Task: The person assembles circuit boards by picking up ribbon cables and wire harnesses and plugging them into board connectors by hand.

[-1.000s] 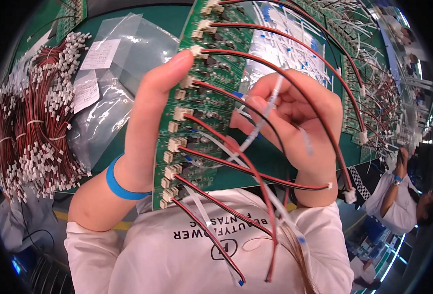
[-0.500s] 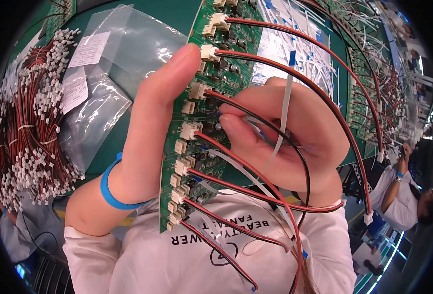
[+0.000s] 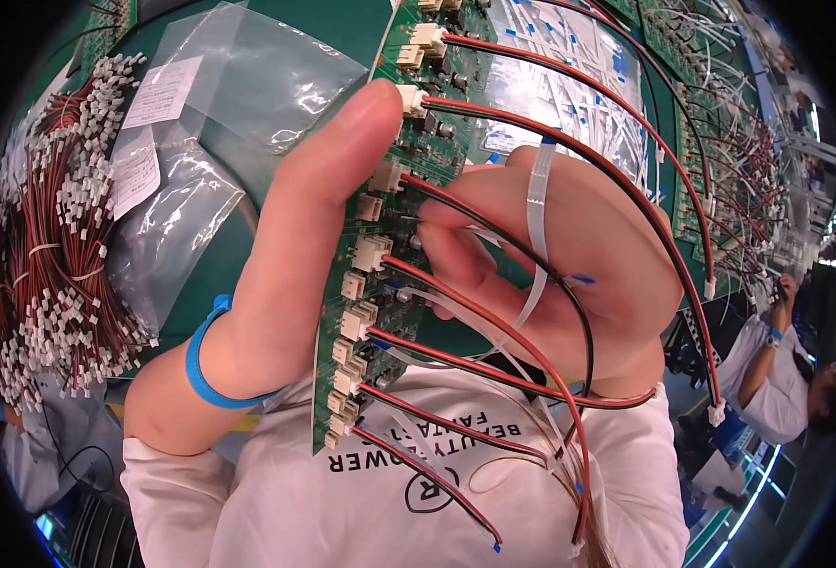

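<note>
My left hand is closed on a long green circuit board, its thumb along the near side; its other fingers are hidden behind the board. A row of cream connectors lines the board, several with red-and-black wire leads plugged in. My right hand is closed, thumb and finger pinched close against the board's face. A white flat ribbon cable with blue ends loops across this palm, toward the pinch; its tip at the fingertips is hard to make out. More flat cables hang from the board's lower part.
Bundles of red-and-black wires with white plugs lie at the left. Clear plastic bags with paper labels lie beside them. Loose flat cables are heaped behind the board. More wired boards stand at the far right, near another person.
The board and my left hand have shifted slightly to the right. My right fingers have moved a little against the board, and the ribbon cable's upper loop has sunk lower.
</note>
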{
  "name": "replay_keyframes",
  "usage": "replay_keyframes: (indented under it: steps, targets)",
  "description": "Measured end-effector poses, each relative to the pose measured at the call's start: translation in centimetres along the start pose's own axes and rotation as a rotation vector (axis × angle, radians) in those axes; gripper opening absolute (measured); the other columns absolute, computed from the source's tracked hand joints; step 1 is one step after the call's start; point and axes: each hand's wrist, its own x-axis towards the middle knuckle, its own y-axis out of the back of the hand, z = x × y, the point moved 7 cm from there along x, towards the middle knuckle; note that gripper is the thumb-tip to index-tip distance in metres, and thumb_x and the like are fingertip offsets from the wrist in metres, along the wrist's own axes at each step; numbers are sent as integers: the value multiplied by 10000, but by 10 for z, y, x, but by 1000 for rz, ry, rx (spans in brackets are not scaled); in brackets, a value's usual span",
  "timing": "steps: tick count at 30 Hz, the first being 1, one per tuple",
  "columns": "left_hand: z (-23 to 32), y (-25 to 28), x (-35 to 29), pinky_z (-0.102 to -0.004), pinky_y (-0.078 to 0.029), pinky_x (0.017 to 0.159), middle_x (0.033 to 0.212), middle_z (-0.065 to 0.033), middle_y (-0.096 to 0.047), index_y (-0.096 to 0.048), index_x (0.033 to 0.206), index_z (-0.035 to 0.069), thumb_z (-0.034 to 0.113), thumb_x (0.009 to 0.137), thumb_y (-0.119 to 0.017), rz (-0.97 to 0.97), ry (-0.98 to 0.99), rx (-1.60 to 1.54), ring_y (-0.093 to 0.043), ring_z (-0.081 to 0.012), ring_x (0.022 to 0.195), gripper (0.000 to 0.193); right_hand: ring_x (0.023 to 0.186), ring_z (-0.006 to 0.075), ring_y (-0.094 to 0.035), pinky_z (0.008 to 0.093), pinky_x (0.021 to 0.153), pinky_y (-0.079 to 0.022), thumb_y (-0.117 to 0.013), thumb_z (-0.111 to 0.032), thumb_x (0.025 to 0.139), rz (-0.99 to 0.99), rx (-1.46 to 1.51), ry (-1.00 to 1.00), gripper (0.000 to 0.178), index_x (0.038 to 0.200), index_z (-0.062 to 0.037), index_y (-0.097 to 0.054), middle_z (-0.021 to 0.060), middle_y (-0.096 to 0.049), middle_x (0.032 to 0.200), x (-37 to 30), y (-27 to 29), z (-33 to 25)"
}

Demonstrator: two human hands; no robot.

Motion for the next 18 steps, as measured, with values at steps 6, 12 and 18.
replay_keyframes:
  steps: [6,12,18]
  targets:
    - [-2,-14,5,-264,-454,837,1056,-83,-596,-465,1219,55,361,954,-351,-24,207,-449,-580,-137,940,421,572,213,-540,300,513,-407,-697,38,672,69,-6,-27,153,819,23,-655,103,-586,667,-2,-5,-1]
    - [-2,-24,12,-249,-460,818,1034,-66,-614,-498,1194,55,382,951,-352,-43,326,-528,-591,-121,920,433,498,186,-475,291,450,-331,-688,41,701,67,104,13,104,798,28,-654,89,-544,608,-5,-9,10]
    - [-4,-17,8,-251,-462,816,1054,-56,-604,-497,1191,60,369,947,-363,-41,384,-395,-590,-119,930,416,486,140,-452,257,441,-313,-680,61,725,58,177,-51,53,750,35,-641,68,-531,590,-3,-11,13]
